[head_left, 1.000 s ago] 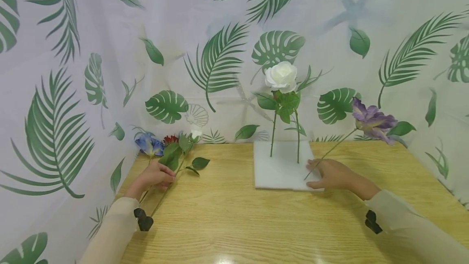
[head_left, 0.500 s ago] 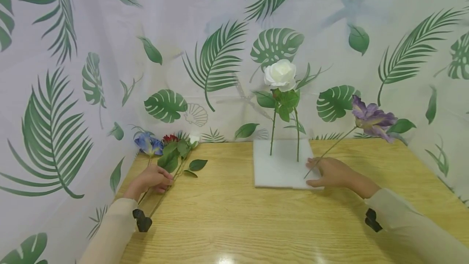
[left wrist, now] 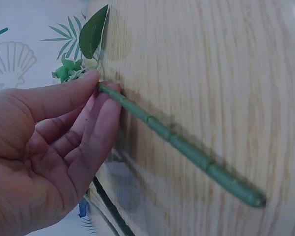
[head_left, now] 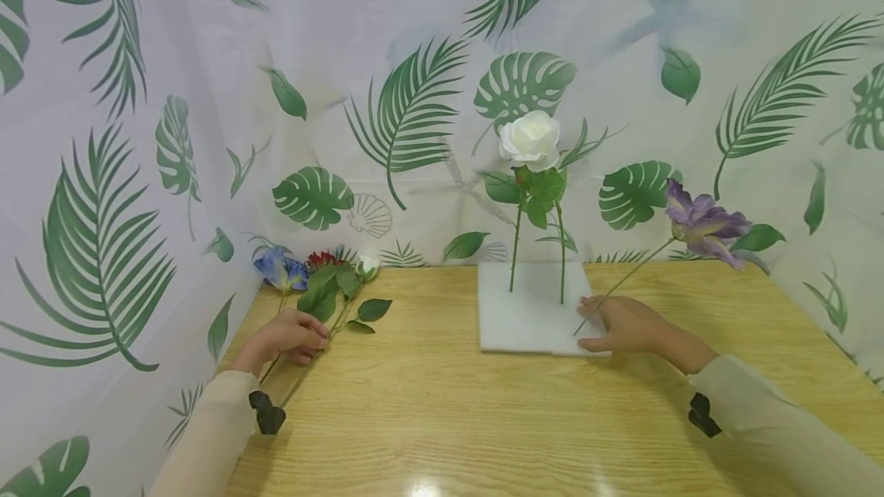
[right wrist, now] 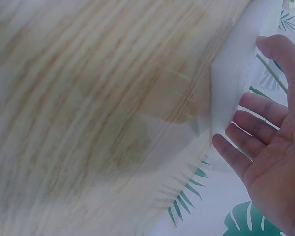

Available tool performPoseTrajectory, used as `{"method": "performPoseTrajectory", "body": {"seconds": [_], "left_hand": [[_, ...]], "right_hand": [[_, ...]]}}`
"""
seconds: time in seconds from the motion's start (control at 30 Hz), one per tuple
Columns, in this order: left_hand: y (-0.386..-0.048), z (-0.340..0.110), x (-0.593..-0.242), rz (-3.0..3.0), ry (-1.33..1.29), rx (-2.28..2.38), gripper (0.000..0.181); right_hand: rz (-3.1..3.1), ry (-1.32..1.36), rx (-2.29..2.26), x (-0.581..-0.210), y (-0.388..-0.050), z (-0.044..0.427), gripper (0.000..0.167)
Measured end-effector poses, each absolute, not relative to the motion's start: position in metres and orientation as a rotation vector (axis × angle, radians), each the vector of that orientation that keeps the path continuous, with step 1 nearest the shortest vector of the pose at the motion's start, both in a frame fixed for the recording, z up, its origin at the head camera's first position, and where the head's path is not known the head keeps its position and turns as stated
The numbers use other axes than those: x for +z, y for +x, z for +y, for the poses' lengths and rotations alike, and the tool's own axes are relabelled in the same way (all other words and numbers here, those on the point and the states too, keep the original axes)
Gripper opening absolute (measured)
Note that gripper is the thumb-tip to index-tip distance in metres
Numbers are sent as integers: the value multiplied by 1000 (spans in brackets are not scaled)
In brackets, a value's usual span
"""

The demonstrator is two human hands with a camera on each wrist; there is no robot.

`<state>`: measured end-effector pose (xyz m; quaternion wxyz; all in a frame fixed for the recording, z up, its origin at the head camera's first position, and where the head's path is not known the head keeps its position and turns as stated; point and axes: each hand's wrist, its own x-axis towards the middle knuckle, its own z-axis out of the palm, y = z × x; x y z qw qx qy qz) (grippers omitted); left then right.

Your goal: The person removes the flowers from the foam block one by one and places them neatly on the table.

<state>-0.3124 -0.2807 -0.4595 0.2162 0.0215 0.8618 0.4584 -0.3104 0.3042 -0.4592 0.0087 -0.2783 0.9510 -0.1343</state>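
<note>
The left hand (head_left: 293, 334) pinches a green stem (left wrist: 182, 145) at left; the right hand (head_left: 621, 326), fingers spread, touches the white board (head_left: 511, 330); a light, steady pinch seems best.

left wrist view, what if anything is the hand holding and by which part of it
A green flower stem, pinched partway along, below the leaf, by the grip of the left hand; its bare lower end juts out past the grip.
</note>
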Motion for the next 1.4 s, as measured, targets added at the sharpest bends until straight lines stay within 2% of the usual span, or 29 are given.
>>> {"method": "performPoseTrajectory", "body": {"seconds": [0.43,1.4], "left_hand": [[-316,-286,-465,2351,114,1269,38],[-317,-287,-462,2332,138,1291,43]], "right_hand": [[2975,-857,-416,-459,-311,303,69],[2984,-856,-415,-460,-312,304,69]]}}
